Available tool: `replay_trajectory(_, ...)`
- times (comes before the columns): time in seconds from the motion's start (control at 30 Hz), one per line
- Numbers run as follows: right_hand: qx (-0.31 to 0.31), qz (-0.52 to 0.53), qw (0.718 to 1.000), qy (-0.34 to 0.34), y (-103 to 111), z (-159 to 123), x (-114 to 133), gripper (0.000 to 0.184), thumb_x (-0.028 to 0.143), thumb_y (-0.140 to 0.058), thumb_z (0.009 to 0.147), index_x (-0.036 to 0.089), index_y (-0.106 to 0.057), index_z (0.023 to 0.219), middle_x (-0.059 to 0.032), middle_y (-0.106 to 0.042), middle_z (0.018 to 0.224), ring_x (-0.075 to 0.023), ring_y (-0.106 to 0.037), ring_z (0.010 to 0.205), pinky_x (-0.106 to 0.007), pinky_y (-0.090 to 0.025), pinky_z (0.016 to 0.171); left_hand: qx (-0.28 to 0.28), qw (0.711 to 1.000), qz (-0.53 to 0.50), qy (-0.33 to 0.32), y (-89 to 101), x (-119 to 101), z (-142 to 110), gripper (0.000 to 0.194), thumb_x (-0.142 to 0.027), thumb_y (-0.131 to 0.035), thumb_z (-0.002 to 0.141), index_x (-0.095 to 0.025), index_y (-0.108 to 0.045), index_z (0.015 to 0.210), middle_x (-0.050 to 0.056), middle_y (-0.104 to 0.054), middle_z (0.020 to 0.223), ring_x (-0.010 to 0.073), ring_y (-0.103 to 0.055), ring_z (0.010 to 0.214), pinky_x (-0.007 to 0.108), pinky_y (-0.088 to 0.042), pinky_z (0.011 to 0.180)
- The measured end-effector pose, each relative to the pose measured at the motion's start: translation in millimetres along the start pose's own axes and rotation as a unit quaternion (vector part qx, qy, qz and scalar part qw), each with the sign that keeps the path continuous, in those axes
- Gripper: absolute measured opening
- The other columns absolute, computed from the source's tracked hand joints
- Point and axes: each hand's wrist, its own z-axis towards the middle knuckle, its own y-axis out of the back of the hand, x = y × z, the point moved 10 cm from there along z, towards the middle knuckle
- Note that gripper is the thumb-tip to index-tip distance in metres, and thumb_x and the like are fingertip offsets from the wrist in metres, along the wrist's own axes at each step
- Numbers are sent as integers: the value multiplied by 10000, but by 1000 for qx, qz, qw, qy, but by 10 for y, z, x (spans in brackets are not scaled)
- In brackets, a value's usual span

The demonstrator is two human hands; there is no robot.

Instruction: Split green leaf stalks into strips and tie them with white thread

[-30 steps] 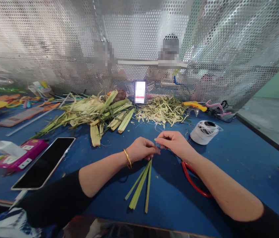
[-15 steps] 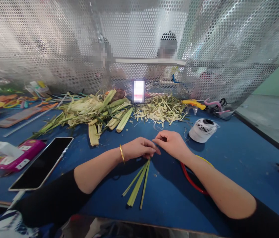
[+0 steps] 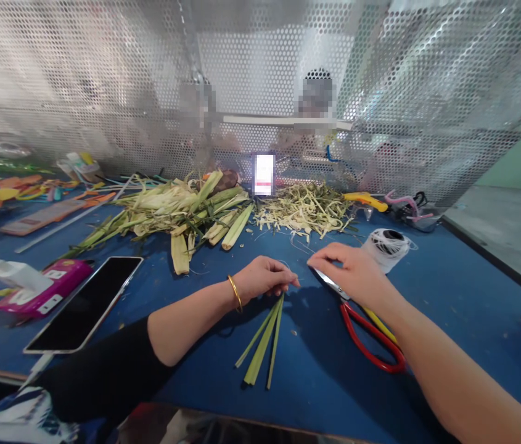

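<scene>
My left hand [image 3: 267, 276] is closed in a pinch around the upper ends of a few narrow green leaf strips [image 3: 262, 342], which fan out toward me. Thin white thread [image 3: 300, 279] sticks out at its fingertips. My right hand [image 3: 346, 265] is off to the right, thumb and fingers pinched together; fine thread lies near its fingertips, though the exact grip is hard to see. Under that hand and wrist lie scissors [image 3: 364, 336] with red and yellow handles, partly covered. A white thread spool [image 3: 386, 246] stands just behind the right hand.
Husks and leaves [image 3: 179, 206] are heaped at the back, beside a pile of shredded strips [image 3: 306, 209]. On the left lie a phone [image 3: 87, 302] and a purple power strip [image 3: 50, 290] with a plugged-in charger. A perforated metal screen [image 3: 251, 55] borders the far side.
My right hand has moved right, away from my left hand, uncovering more of the scissors and now partly overlapping the spool. My left hand keeps its pinch on the strips.
</scene>
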Motion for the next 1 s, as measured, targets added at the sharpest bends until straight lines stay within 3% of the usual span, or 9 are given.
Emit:
replay_trajectory(0.1, 50, 7, 999, -7, -161, -90, 64, 116, 340, -639, 773, 239, -695, 770, -9, -665, 803, -167, -604, 715, -287, -436, 677, -13, 1000, 7, -1, 18, 4, -2, 255, -384, -627, 701, -144, -648, 615, -39, -507, 483, 50, -399, 431, 192, -250, 427)
replay_trajectory(0.23, 63, -37, 997, 9, -318, -110, 113, 130, 263, -596, 804, 227, -671, 704, 0, -630, 738, -153, -573, 677, -276, -398, 646, -21, 1000, 12, -2, 32, 12, 8, 259, -386, -625, 692, -142, -640, 605, -32, -522, 501, 52, -406, 437, 193, -243, 420)
replay_trajectory(0.47, 60, 15, 998, 31, -309, -96, 123, 174, 236, -564, 799, 198, -602, 633, 13, -566, 662, -125, -520, 607, -249, -372, 593, -48, 999, -10, 2, 90, 21, 10, 254, -376, -669, 646, -128, -679, 703, 3, -609, 608, 51, -431, 456, 180, -244, 395)
replay_trajectory(0.73, 169, 78, 983, 7, -547, -124, 89, 134, 264, -585, 750, 189, -630, 649, 17, -608, 670, -126, -547, 641, -248, -393, 617, -58, 998, 9, 9, 119, 18, 1, 175, -261, -709, 597, -136, -673, 714, -36, -557, 507, 51, -430, 425, 169, -232, 384)
replay_trajectory(1.0, 278, 193, 939, -61, -735, -217, -61, 159, 263, -563, 744, 181, -664, 652, 8, -649, 610, -123, -567, 572, -235, -449, 560, -67, 996, 34, -37, 145, -45, 31, 135, -215, -716, 563, -132, -663, 654, -17, -607, 551, 72, -482, 505, 189, -381, 489)
